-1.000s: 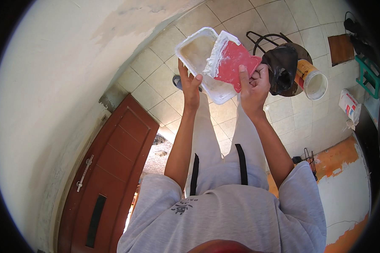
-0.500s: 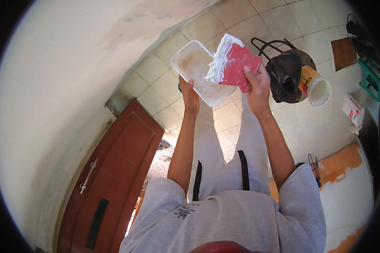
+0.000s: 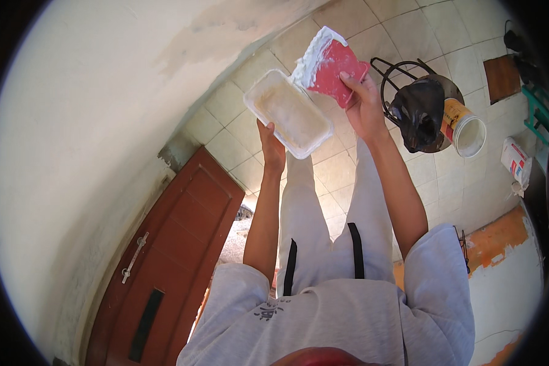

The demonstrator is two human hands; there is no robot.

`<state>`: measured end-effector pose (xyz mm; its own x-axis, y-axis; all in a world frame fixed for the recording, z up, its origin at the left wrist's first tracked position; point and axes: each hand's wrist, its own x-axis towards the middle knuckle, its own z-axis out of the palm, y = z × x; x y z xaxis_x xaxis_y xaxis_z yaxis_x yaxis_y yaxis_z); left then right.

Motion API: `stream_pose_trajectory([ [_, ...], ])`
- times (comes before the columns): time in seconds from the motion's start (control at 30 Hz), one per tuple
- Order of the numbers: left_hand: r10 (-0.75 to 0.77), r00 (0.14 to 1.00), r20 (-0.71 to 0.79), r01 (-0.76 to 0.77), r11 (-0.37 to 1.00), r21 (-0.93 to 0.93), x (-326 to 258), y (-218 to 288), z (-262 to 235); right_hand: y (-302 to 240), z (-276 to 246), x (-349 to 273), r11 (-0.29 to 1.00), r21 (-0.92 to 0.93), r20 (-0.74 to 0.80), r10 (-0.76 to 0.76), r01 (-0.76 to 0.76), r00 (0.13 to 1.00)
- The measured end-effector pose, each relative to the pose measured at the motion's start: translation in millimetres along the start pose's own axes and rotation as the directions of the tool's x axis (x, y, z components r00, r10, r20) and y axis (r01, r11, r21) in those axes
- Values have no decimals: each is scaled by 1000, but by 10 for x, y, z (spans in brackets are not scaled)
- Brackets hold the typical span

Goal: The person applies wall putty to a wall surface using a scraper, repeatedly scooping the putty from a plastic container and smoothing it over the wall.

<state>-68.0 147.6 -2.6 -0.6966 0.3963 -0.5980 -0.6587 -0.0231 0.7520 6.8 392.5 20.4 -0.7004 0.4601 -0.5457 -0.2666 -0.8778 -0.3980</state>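
Observation:
My left hand (image 3: 273, 148) grips a shallow rectangular plastic tray (image 3: 291, 116) by its near left side. A thin whitish residue coats the inside of the tray. In my right hand (image 3: 366, 105) is a red putty spreader (image 3: 337, 73), pinched with the thumb on top at its narrow end. Thick white putty (image 3: 317, 55) covers the spreader's wide edge. That edge points up and left, just beyond the tray's far right corner; whether the two touch I cannot tell.
A pale, patchy wall (image 3: 116, 91) runs along the left, with a brown door (image 3: 171, 244) in it. On the right, a round stool (image 3: 436, 143) bears a black plastic bag (image 3: 418, 113) and a tipped bucket (image 3: 470, 135). Farther right are a white sack (image 3: 516, 161) and green plastic stool (image 3: 538, 113).
My right hand has raised the spreader up and away from over the tray, toward the wall. The tray has shifted slightly to the left, still in my left hand.

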Motion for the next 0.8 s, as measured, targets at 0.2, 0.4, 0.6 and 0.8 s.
stream_pose_trajectory([
  [0.2,-4,1000,26,3,999,41,23,-124,-163,77,-411,1073,989,-147,-116,-40,23,992],
  [0.4,-27,999,-45,32,994,104,-58,-234,-236,107,-607,2468,972,-236,-236,-38,-20,971],
  [0.6,-123,987,-99,129,990,54,7,-471,-186,64,-631,3627,943,-333,-312,-127,17,942],
  [0.8,-183,971,-155,186,983,6,-48,-520,-209,-146,-405,3367,990,-105,-199,-114,95,973],
])
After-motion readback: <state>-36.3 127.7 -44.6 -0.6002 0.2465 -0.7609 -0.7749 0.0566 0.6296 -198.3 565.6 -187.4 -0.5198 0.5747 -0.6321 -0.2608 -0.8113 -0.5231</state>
